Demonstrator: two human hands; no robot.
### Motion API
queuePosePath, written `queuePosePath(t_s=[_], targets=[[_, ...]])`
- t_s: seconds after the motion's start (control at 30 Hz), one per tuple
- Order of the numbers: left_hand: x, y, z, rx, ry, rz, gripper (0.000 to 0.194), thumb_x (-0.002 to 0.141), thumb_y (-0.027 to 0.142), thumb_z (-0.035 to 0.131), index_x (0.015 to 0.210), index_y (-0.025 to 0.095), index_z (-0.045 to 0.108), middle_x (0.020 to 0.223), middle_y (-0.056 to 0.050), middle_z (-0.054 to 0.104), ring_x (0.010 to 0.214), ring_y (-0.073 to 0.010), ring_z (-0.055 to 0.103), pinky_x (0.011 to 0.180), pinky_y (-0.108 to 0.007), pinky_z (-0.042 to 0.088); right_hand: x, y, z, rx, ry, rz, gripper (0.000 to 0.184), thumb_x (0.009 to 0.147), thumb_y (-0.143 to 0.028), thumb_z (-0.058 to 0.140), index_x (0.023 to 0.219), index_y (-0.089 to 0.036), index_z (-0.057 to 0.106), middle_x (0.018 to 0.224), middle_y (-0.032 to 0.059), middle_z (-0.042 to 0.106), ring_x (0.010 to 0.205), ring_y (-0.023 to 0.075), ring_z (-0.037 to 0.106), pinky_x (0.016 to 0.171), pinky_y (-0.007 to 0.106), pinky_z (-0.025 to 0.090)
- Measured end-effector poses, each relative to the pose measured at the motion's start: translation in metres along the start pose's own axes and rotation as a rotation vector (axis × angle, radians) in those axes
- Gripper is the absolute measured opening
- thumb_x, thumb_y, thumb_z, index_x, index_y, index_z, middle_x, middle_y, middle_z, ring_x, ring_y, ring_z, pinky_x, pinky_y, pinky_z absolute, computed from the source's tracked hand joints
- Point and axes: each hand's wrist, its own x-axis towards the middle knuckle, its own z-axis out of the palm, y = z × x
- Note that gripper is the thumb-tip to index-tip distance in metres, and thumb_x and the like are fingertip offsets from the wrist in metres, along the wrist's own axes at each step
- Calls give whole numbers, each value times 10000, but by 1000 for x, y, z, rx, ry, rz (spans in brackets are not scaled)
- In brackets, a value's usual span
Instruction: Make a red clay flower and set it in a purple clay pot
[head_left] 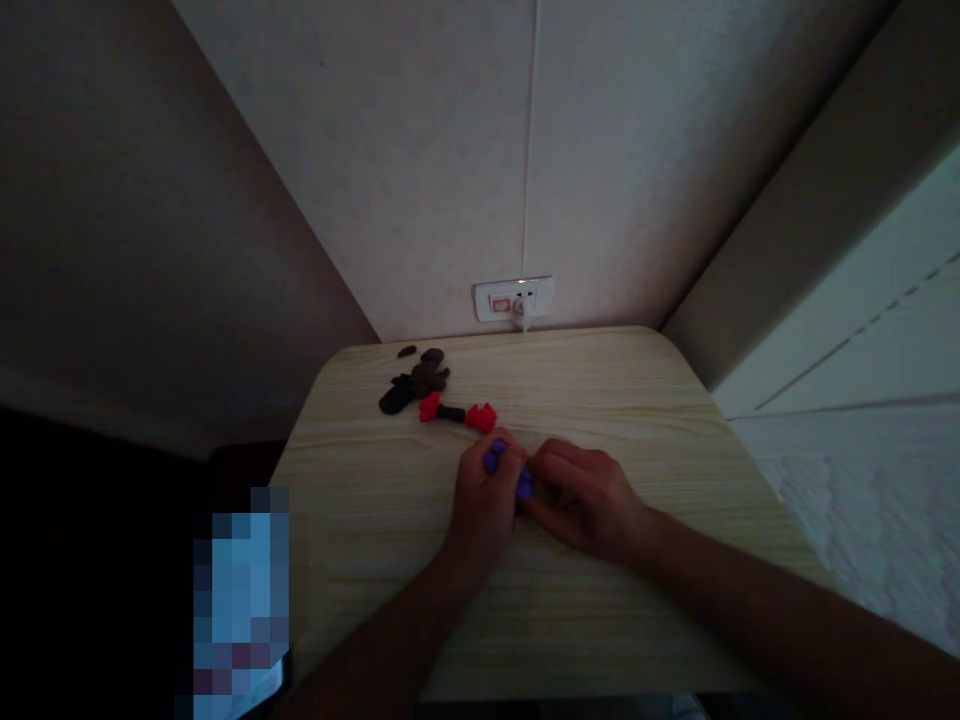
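A lump of purple modelling clay [523, 484] sits between my two hands, partly covered by fingers. My left hand [484, 495] is closed around it, with the thumb on top. The curled fingers of my right hand [589, 492] pinch at its right side; the fingertips are partly hidden. Just beyond my left hand lies a red and black clay piece [451, 413], with red lumps at both ends of a black bar. Farther left are a black clay lump [396, 396] and some brown clay [429, 377].
The pale wooden tabletop [600, 390] has rounded far corners and meets the wall. A wall socket [513, 299] with a white plug is just above its far edge. At lower left is a blurred-out bright screen [244, 590]. A pale panel stands at right.
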Motion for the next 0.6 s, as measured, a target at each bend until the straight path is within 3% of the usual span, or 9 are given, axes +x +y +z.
queuePosePath(t_s=[0.1, 0.17, 0.2, 0.33, 0.5, 0.6], targets=[[0, 3, 1, 23, -25, 31, 158, 869, 326, 617, 780, 220, 541, 692, 46, 524, 464, -90, 424, 364, -182, 306, 0, -1, 0, -27, -24, -15, 142, 934, -197, 574, 794, -212, 558, 709, 16, 562, 577, 146, 485, 518, 259, 397], [0, 6, 3, 44, -4, 63, 61, 839, 256, 629, 888, 220, 631, 769, 26, 596, 526, -100, 489, 432, -191, 374, 0, -2, 1, -44, -30, -20, 132, 923, -172, 547, 800, -218, 558, 713, 20, 577, 586, 156, 495, 536, 269, 401], [0, 7, 4, 58, 7, 86, 106, 819, 218, 631, 918, 215, 670, 798, 13, 626, 580, -111, 529, 488, -198, 414, -1, -2, 2, -54, -28, -28, 130, 917, -164, 537, 801, -220, 559, 712, 22, 586, 589, 161, 502, 543, 275, 404], [1, 10, 7, 64, 3, 110, 95, 788, 179, 624, 760, 184, 714, 752, -21, 673, 695, -155, 603, 635, -237, 479, -2, -5, 2, -137, -39, -44, 98, 877, -188, 537, 787, -226, 547, 689, 27, 608, 574, 174, 519, 550, 296, 419], [3, 8, 8, -42, 8, -10, 186, 836, 344, 710, 834, 161, 743, 704, -12, 648, 635, -137, 596, 585, -234, 471, 2, -8, -5, -163, -74, -52, 88, 864, -294, 586, 827, -225, 545, 675, 24, 605, 569, 174, 532, 549, 308, 445], [2, 8, 9, -135, -3, -127, 335, 819, 491, 755, 800, 164, 685, 629, 22, 580, 512, -100, 516, 467, -208, 396, 2, -11, -9, -62, 30, -74, 84, 864, -276, 603, 851, -232, 533, 682, 23, 586, 576, 176, 532, 533, 308, 451]])
